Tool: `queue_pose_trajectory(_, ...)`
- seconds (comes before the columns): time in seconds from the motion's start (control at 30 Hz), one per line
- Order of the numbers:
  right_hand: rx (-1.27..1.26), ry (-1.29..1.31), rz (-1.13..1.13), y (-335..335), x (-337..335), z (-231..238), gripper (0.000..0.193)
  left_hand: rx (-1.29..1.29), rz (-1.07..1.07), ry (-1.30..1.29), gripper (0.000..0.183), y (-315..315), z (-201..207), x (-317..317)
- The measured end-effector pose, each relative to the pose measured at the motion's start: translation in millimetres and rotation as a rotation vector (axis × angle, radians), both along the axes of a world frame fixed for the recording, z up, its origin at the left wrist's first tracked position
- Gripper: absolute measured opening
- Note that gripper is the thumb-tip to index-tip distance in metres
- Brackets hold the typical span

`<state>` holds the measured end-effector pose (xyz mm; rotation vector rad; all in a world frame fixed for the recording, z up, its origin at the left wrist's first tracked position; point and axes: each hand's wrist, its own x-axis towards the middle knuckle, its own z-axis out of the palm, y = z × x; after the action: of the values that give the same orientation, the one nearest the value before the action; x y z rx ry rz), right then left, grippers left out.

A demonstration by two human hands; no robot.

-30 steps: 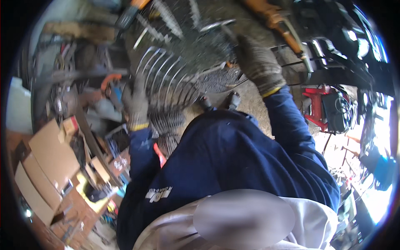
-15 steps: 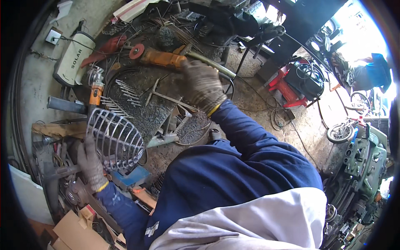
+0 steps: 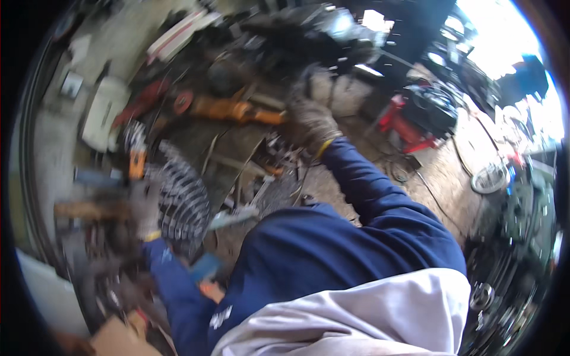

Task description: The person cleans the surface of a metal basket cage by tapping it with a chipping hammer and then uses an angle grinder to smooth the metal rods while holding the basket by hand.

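Note:
Motion smears much of the view. At the left, my left hand (image 3: 144,209), in a grey knitted glove, is closed on the edge of a curved metal-bar basket (image 3: 187,204); its fingers are blurred. My right hand (image 3: 313,123), gloved the same way, is by the rear end of an orange angle grinder (image 3: 228,111). The grinder lies across the work area with its reddish disc (image 3: 183,101) toward the left. Blur hides whether the right fingers touch or grip it. A second, smaller orange grinder (image 3: 137,163) stands just beyond my left hand.
A wooden board (image 3: 89,209) and a grey pipe (image 3: 95,176) lie left of my left hand. Beyond them is a white casing (image 3: 105,113) near a red glove (image 3: 145,102). A red-and-black machine (image 3: 409,121) stands at right, with cables on the floor. A cardboard box (image 3: 122,338) is near me.
The whole view has shifted and blurred. My right hand has moved right along the grinder, baring more of its orange body. My left hand and the basket have moved rightward and farther away together.

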<state>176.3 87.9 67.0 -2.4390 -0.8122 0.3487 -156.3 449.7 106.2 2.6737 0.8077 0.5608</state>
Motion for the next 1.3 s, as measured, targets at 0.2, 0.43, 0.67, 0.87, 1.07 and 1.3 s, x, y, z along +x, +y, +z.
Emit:
queue_pose_trajectory(0.2,-0.123,-0.227,0.111,22,-18,12,0.051,0.043,0.091,0.081,0.044,-29,16,38)
queue_pose_trajectory(0.43,-0.162,-0.126,0.258,44,10,-27,0.052,0.152,0.166,0.054,0.047,-37,7,29)
queue_pose_trajectory(0.67,-0.18,-0.172,0.256,53,-1,13,0.054,0.068,0.232,-0.337,0.037,-29,9,4)
queue_pose_trajectory(0.87,0.181,-0.186,0.03,6,-38,38,0.039,0.024,0.257,-0.083,0.059,68,-2,-14)
queue_pose_trajectory(1.07,0.311,-0.212,-0.005,-12,-102,28,0.054,0.088,0.241,0.448,0.083,236,-79,-75)
queue_pose_trajectory(1.3,0.304,-0.117,-0.285,-22,-219,24,0.05,0.018,0.308,0.535,0.1,217,-77,-15)
